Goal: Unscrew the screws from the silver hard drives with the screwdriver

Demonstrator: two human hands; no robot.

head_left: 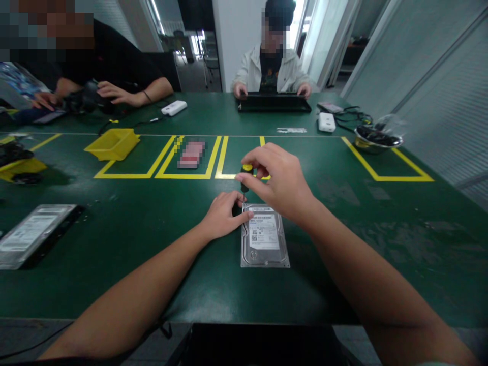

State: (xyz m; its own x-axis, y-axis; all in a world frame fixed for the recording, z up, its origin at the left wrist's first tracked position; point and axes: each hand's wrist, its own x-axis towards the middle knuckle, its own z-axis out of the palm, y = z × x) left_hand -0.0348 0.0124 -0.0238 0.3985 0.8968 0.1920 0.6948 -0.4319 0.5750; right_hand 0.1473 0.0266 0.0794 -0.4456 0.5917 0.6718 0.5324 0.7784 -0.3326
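With the right hand (280, 185) pinched on the small yellow-capped black screwdriver (245, 179) at the silver rectangular hard drive's (265, 236) eleven o'clock corner and the left hand (224, 216) resting flat against its edge, the tip could slip off and scratch the drive.

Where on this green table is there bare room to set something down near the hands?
Bare green lies right of the hard drive out to the table edge, and left of it up to the second drive. It is crowded at the drive's far corner, where the left hand and the right hand with the screwdriver meet.

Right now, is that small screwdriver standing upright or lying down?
Upright: the black yellow-capped screwdriver stands tip-down on the silver hard drive's corner.
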